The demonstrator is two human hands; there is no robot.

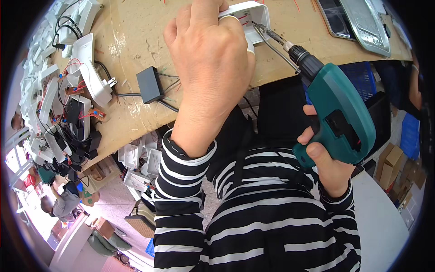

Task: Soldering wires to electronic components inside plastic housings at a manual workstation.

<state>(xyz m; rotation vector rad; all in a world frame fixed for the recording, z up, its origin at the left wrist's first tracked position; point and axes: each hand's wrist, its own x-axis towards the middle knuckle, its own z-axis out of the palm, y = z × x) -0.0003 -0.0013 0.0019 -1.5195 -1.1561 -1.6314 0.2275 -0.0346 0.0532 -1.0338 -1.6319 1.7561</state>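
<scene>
A white plastic housing [265, 20] with thin red wires inside it is at the top of the head view, on the brown tabletop. My left hand [210, 59] is closed on its left side; its fingertips are partly hidden behind the hand. In my right hand [330, 168] is a green soldering gun [346, 104], gripped by its handle. Its metal tip reaches into the housing beside the red wires, and a thin curved tube runs alongside the tip. Whether the tip touches a wire, I cannot tell.
A small black box [149, 85] with cables lies left of my left wrist. White housings [93, 79] with plugs, wires and small boards crowd the table's left side. At the right back are a phone [335, 18] and a metal tray [369, 27]. Another person [67, 206] sits at far left.
</scene>
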